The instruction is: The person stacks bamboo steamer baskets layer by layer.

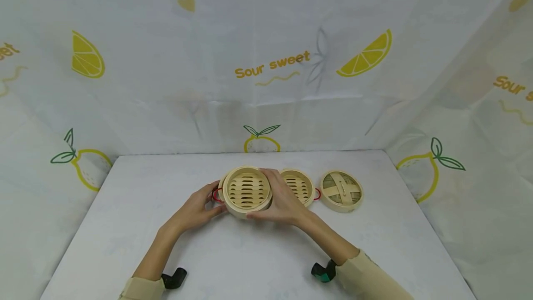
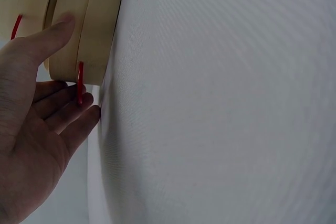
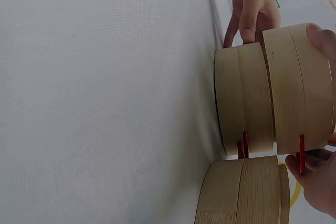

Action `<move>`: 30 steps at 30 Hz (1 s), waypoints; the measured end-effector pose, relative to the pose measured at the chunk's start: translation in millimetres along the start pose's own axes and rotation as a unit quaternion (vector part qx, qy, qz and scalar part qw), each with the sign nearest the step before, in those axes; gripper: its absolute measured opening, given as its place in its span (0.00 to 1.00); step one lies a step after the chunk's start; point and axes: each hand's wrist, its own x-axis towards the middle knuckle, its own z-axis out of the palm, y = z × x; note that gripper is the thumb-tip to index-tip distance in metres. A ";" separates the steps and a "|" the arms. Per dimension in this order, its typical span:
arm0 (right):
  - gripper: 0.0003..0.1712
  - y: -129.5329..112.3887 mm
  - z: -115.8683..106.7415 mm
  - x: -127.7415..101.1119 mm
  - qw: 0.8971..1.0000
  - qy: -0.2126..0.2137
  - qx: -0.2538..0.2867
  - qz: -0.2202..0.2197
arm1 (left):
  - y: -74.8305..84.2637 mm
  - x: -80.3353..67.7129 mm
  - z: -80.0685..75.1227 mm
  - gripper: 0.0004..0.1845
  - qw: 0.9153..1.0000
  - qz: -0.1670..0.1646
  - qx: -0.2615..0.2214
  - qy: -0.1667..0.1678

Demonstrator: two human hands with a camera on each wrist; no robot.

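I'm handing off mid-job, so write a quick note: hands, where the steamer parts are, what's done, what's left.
Left hand and right hand: both grip the top steamer basket, left thumb on its wall.
The top basket sits offset on the lower basket, not seated flush.
A third basket stands beside the stack on the table; the woven lid lies further right.
Done: top basket placed on the lower one.
Left, probably: seat it flush, then stack the third basket and lid.

Lower steamer (image 1: 239, 210) mostly hidden, apparently.
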 end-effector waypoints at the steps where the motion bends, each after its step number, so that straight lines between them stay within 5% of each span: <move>1: 0.71 0.3 -0.2 0.5 1.000 0.001 0.000 -0.001 | -0.3 -0.2 0.2 0.44 1.000 -0.002 0.000 0.001; 30: 0.71 4.2 1.2 17.4 1.000 -0.011 0.024 -0.001 | -4.1 -0.2 0.4 0.43 1.000 0.014 0.006 0.009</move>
